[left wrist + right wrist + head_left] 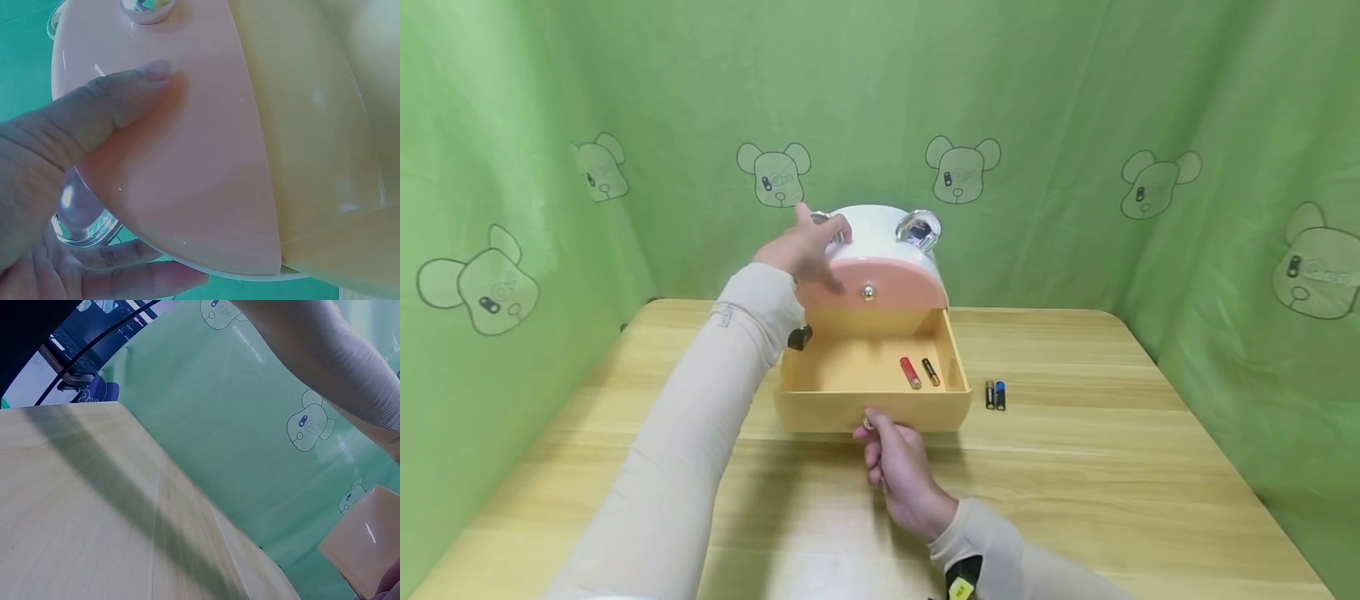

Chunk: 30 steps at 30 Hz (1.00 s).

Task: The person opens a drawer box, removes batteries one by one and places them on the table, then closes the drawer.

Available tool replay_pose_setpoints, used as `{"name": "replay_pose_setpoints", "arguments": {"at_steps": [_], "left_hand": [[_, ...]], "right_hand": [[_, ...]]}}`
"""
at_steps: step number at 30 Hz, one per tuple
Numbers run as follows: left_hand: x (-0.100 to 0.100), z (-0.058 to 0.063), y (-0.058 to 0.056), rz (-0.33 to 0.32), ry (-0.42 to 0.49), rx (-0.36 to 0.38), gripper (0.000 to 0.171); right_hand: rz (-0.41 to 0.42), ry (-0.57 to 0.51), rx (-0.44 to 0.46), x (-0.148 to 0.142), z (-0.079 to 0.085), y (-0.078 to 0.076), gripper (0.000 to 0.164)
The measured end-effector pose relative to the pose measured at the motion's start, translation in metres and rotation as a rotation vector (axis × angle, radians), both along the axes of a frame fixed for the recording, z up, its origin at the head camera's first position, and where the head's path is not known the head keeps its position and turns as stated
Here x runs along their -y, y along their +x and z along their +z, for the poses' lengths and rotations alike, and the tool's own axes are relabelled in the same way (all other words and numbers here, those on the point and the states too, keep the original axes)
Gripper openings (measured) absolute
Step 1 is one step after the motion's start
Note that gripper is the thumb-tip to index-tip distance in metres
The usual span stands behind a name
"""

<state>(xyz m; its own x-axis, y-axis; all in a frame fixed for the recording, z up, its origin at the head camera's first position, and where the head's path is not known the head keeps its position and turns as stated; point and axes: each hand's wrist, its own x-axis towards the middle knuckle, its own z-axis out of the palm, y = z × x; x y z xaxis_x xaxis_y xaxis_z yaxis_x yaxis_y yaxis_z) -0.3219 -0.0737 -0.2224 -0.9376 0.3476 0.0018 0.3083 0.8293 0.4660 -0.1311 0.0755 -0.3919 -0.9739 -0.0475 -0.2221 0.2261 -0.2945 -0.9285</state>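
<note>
The knob [867, 423] on the front of the drawer [823, 412] is pinched by the right hand [910, 479]. The box [876, 225] is gripped at its upper left by the left hand [805, 248], the thumb laid on the pink panel [902, 285] and the fingers passed around the side, beside a silver ear [84, 206]. Below the panel, the drawer stands open; inside, near its right wall, a red battery [910, 372] and a black battery [931, 372] are held, slightly apart. Two more batteries [1000, 397] are placed together on the table [1060, 467], right of the drawer.
</note>
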Motion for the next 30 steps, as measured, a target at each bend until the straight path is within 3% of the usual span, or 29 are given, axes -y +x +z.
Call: {"name": "replay_pose_setpoints", "arguments": {"at_steps": [15, 23, 30], "left_hand": [[-0.001, -0.002, -0.005, 0.004, -0.008, 0.007, 0.07], [0.001, -0.001, -0.002, 0.002, 0.002, -0.002, 0.071], [0.001, -0.002, -0.006, 0.01, 0.005, 0.007, 0.071]], "right_hand": [[0.048, 0.006, -0.026, 0.004, 0.006, 0.012, 0.04], [0.062, 0.022, -0.181, 0.009, 0.015, 0.013, 0.033], [0.195, 0.033, -0.32, 0.008, 0.03, 0.001, 0.031]]}}
